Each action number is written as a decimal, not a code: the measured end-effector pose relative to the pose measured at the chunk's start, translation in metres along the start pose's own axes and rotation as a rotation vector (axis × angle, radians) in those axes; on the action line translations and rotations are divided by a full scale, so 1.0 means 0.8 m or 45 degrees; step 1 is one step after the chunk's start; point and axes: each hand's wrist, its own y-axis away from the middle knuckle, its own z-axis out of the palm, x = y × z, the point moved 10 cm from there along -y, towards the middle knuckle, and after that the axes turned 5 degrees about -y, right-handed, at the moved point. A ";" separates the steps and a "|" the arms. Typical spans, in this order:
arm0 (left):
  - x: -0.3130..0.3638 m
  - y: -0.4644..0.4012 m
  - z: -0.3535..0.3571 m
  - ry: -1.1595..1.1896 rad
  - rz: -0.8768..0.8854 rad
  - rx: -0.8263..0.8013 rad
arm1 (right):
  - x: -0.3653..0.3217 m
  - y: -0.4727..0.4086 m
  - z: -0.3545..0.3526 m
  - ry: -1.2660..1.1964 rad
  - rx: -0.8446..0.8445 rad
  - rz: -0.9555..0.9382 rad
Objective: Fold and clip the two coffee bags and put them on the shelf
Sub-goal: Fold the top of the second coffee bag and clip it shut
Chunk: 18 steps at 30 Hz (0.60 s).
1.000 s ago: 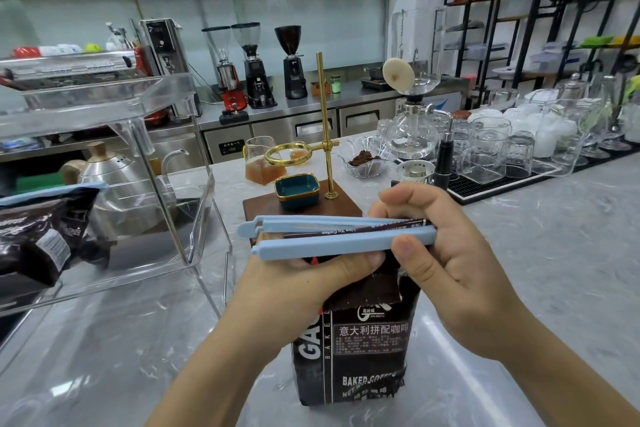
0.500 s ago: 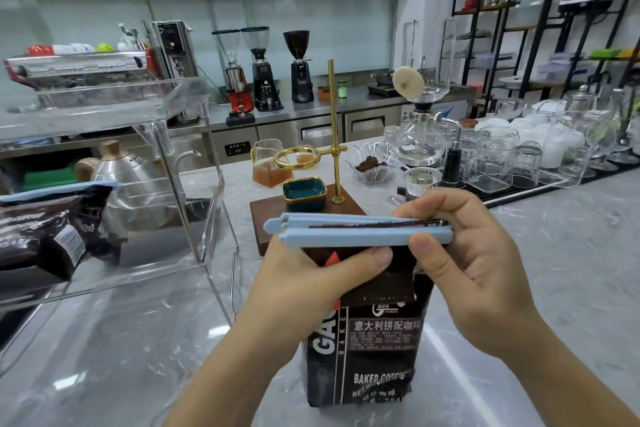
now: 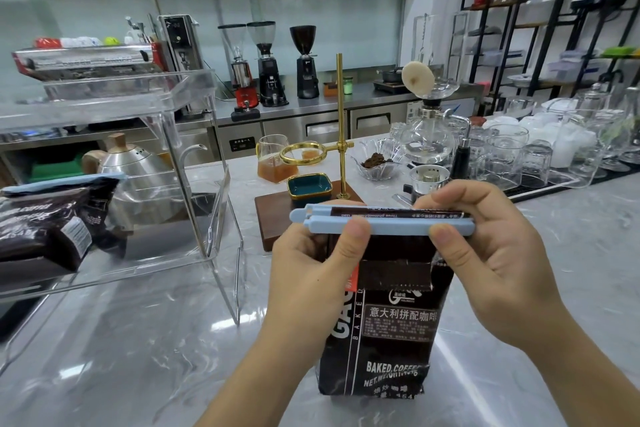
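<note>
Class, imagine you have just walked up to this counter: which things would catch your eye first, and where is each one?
First, the dark coffee bag standing upright at centre on the grey counter, its folded top caught in a pale blue clip that the left hand and right hand pinch from either side. Next, at left, a second clipped bag lying in the clear acrylic shelf. Behind stands a brass dripper stand.

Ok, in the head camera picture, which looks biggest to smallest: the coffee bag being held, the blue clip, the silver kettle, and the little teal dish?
1. Coffee bag, though it sits nearest the camera.
2. Blue clip and silver kettle: they look too alike to rank, and the kettle stands farther back.
3. Teal dish, clearly smallest.
</note>
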 end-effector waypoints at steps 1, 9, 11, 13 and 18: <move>-0.001 0.000 -0.002 0.029 0.000 0.038 | 0.000 0.000 0.000 -0.004 0.006 -0.003; 0.003 0.000 -0.007 0.201 0.075 0.087 | 0.002 0.001 -0.001 -0.049 0.018 -0.024; 0.004 -0.001 -0.009 0.211 0.094 0.096 | 0.002 0.000 -0.002 -0.052 0.028 -0.020; 0.002 -0.002 -0.008 0.252 0.077 0.077 | 0.001 0.000 -0.003 -0.043 0.043 -0.025; 0.002 -0.003 -0.008 0.336 0.034 0.075 | 0.002 0.001 -0.004 -0.030 0.054 -0.022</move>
